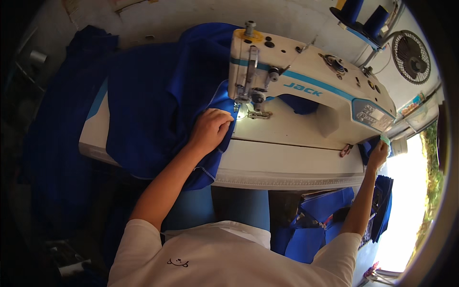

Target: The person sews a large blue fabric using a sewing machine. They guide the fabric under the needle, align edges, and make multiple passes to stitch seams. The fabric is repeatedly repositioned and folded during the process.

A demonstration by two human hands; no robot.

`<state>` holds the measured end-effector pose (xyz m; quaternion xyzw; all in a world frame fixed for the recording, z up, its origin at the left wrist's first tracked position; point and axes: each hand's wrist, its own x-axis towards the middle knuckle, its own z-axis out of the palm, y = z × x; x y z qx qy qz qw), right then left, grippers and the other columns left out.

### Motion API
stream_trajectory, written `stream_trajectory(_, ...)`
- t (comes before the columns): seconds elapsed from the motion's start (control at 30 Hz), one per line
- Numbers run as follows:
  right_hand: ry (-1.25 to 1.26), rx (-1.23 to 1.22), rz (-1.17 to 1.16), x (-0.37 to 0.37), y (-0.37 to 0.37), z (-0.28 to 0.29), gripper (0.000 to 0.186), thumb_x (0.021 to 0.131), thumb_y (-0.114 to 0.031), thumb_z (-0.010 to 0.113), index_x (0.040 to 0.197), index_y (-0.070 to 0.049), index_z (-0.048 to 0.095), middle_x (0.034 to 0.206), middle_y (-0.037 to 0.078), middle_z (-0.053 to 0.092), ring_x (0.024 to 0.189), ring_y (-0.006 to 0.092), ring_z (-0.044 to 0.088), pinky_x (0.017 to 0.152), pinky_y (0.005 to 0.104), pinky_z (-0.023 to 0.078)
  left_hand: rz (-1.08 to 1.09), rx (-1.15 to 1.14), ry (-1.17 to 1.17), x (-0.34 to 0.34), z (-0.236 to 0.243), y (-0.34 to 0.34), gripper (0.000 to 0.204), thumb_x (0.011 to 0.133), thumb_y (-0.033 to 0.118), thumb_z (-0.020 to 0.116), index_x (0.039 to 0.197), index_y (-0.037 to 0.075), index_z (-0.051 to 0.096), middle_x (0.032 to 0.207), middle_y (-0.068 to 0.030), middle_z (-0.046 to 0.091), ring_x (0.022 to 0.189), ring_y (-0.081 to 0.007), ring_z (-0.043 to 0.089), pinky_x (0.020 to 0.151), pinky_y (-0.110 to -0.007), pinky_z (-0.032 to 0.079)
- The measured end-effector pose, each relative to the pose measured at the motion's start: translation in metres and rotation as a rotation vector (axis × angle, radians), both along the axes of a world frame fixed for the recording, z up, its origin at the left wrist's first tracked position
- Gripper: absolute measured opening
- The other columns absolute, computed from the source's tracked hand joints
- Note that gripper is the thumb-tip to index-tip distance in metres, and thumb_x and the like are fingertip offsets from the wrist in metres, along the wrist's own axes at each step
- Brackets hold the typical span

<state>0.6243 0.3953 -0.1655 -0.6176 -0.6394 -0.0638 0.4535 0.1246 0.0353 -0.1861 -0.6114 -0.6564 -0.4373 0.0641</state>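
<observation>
A white sewing machine with a blue stripe stands on a pale table, its small lamp lighting the needle area. Dark blue fabric spreads over the left of the table and hangs past the front edge; a pale stitched line runs along its edge. Just left of the presser foot, my left hand presses on this fabric with its fingers curled together. At the machine's far right end my right hand is closed round a pale green piece, mostly hidden, so I cannot tell what it is.
Small reddish snips lie on the table's right part. Blue thread cones stand on a rack at the upper right, beside a dark fan. Blue pieces are piled below the table on the right. More blue fabric hangs at far left.
</observation>
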Motion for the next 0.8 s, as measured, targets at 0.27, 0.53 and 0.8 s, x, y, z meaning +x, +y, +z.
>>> stream_trajectory(0.27, 0.006, -0.681, 1.609, -0.211, -0.341, 0.028, 0.004, 0.08, -0.001, 0.067, 0.083, -0.003, 0.066, 0.063, 0.007, 0.061, 0.05, 0.0169, 0.056, 0.047, 0.0286, 0.043, -0.615, -0.442, -1.214, 0.126, 0.025, -0.044, 0.032, 0.091, 0.022, 0.067, 0.113, -0.001, 0.065, 0.104, -0.014, 0.071, 0.094, -0.0199, 0.067, 0.084, -0.034, 0.051)
stream_trajectory(0.53, 0.113, -1.347, 1.547, -0.204, -0.378, -0.033, 0.027, 0.084, -0.022, 0.077, 0.104, -0.004, 0.07, 0.094, 0.007, 0.072, 0.085, 0.0175, 0.066, 0.078, 0.0341, 0.053, -0.363, -0.456, -0.522, 0.125, -0.003, -0.122, 0.022, 0.088, 0.022, 0.07, 0.09, 0.0, 0.063, 0.082, -0.0188, 0.066, 0.077, -0.0377, 0.065, 0.066, -0.042, 0.051)
stream_trajectory(0.8, 0.782, -1.175, 1.412, -0.268, -0.364, 0.02, 0.021, 0.09, -0.012, 0.071, 0.105, 0.001, 0.066, 0.095, 0.004, 0.069, 0.088, 0.0117, 0.061, 0.082, 0.0298, 0.052, -0.427, -0.262, -0.163, 0.072, 0.07, -0.157, 0.012, 0.082, 0.014, 0.075, 0.083, 0.007, 0.066, 0.08, -0.0093, 0.067, 0.072, -0.0281, 0.066, 0.063, -0.037, 0.052)
